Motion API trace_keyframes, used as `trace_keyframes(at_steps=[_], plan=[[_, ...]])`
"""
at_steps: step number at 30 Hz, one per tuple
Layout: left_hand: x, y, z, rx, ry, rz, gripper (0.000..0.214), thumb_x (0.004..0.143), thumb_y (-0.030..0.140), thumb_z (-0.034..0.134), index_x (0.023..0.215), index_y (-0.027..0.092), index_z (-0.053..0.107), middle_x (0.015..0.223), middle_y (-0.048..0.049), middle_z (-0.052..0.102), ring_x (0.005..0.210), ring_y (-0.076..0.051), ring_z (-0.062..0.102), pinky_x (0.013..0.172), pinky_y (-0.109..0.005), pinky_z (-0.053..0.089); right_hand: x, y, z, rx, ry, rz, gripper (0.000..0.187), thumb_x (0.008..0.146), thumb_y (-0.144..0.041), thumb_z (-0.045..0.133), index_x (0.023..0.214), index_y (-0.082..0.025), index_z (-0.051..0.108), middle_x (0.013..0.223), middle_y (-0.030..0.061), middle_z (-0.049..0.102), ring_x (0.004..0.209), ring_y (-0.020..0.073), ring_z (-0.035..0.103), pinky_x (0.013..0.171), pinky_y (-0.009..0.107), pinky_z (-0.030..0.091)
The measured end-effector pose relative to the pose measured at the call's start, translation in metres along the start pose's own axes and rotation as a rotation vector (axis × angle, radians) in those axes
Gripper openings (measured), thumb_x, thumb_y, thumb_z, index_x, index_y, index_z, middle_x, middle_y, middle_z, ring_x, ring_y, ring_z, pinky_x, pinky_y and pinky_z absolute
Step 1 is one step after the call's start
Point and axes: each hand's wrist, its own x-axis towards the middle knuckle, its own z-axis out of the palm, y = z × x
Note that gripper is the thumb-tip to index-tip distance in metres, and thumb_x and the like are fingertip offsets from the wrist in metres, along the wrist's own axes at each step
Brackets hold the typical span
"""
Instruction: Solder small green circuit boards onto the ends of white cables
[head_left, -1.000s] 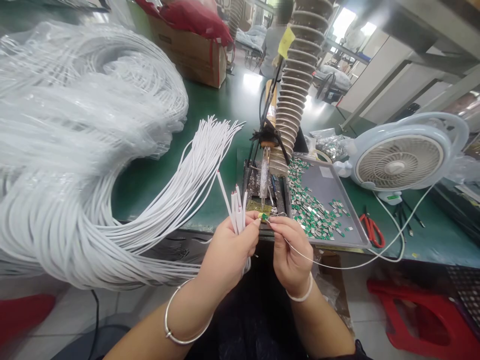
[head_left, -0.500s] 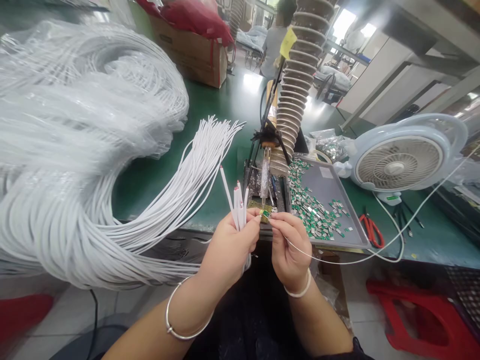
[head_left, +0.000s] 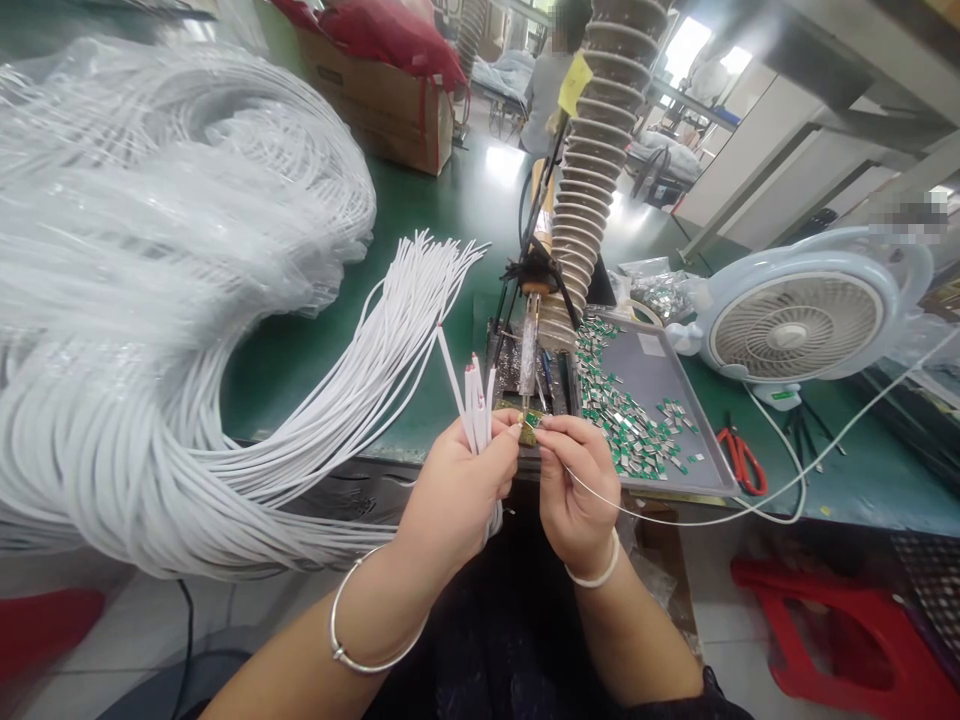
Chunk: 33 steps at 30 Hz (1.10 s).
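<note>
My left hand (head_left: 456, 490) is closed around several white cables (head_left: 474, 410) whose cut ends, some reddish, point up. Its thumb and index fingertips also pinch at a small green circuit board (head_left: 532, 420), partly hidden by the fingers. Close beside it, my right hand (head_left: 581, 495) pinches a thin solder wire (head_left: 675, 523), which trails off to the right. The upright soldering iron (head_left: 529, 350) has its tip pointing down at the board, between my two hands. Whether the tip touches the board I cannot tell.
A big bundle of white cables (head_left: 300, 430), partly in clear plastic, covers the left. A grey tray (head_left: 667, 370) with many small green boards lies right of the iron. Beyond are red-handled pliers (head_left: 742, 462) and a fan (head_left: 795, 330). A ribbed hose (head_left: 592, 190) hangs behind the iron.
Both hands have shifted very slightly, bringing the small board a little up toward the iron tip. Both grips look the same.
</note>
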Motion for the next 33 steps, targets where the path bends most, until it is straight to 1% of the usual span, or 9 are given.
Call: trace_keyframes(at_steps=[11,16,22,27,33], plan=[[-0.0010,0.0032,0.0011,0.000,-0.019,0.014,0.005,0.077,0.016,0.055,0.075,0.017,0.051,0.041,0.0115,0.035,0.037,-0.003,0.025,0.036,-0.014,0.019,0.0027,-0.0017,-0.0002,0.001,0.002,-0.011,0.030,0.084,-0.005,0.050,0.107,-0.021,0.059,0.100,0.0076,0.059,0.093,0.0176,0.060,0.078,0.036,0.054],[-0.0011,0.0029,0.0003,-0.004,-0.019,0.013,0.009,0.075,0.017,0.057,0.070,0.017,0.050,0.042,0.0106,0.036,0.037,-0.002,0.025,0.037,-0.014,0.020,0.0028,-0.0016,-0.0001,0.018,-0.005,-0.005,0.030,0.083,-0.004,0.050,0.107,-0.020,0.059,0.101,0.0078,0.058,0.094,0.0171,0.059,0.079,0.035,0.054],[-0.0011,-0.0008,-0.0024,0.002,0.024,-0.022,0.012,0.072,0.018,0.061,0.071,0.017,0.049,0.043,0.0106,0.037,0.037,-0.003,0.026,0.037,-0.015,0.019,-0.0005,-0.0016,0.0005,0.020,-0.017,0.012,0.028,0.084,-0.006,0.049,0.106,-0.021,0.058,0.098,0.0076,0.059,0.091,0.0178,0.061,0.077,0.037,0.055],[0.0004,-0.0052,-0.0066,-0.008,0.015,-0.046,0.014,0.071,0.019,0.062,0.069,0.018,0.048,0.044,0.0106,0.037,0.037,-0.003,0.026,0.037,-0.014,0.019,-0.0045,-0.0007,0.0014,0.023,-0.022,0.024,0.027,0.084,-0.006,0.048,0.105,-0.021,0.059,0.097,0.0077,0.060,0.091,0.0176,0.061,0.078,0.036,0.054],[0.0026,-0.0039,-0.0047,-0.001,0.011,-0.043,0.015,0.070,0.019,0.062,0.068,0.018,0.047,0.043,0.0109,0.036,0.036,-0.003,0.026,0.037,-0.015,0.019,-0.0028,0.0002,0.0036,0.010,-0.004,0.033,0.027,0.084,-0.007,0.049,0.104,-0.022,0.060,0.096,0.0071,0.059,0.090,0.0176,0.061,0.077,0.036,0.054]])
